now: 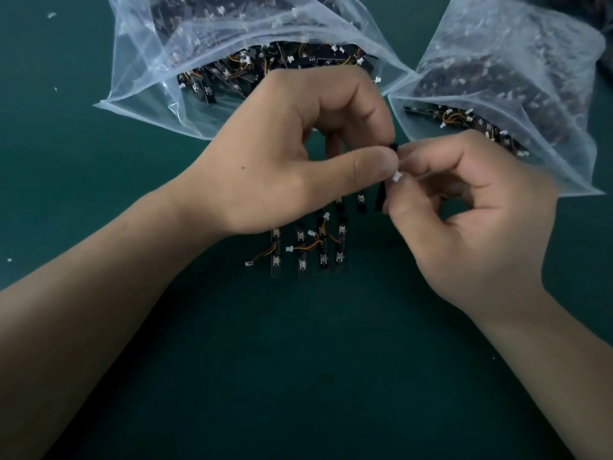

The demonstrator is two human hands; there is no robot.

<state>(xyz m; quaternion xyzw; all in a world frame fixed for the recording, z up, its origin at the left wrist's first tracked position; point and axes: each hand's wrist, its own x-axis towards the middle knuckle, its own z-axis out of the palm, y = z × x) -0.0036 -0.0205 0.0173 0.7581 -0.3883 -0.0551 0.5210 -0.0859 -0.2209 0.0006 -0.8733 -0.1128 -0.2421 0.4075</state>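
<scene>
While the left hand [285,154] pinches the top of a black strip [380,198], the right hand [471,227] pinches its white plug [397,176], both held between the hands above the counter [298,360].

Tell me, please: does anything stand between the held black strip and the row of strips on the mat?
Nothing visible does. The left hand and the right hand pinch the black strip close to the far end of the row of strips on the green mat; no object shows between them.
</scene>
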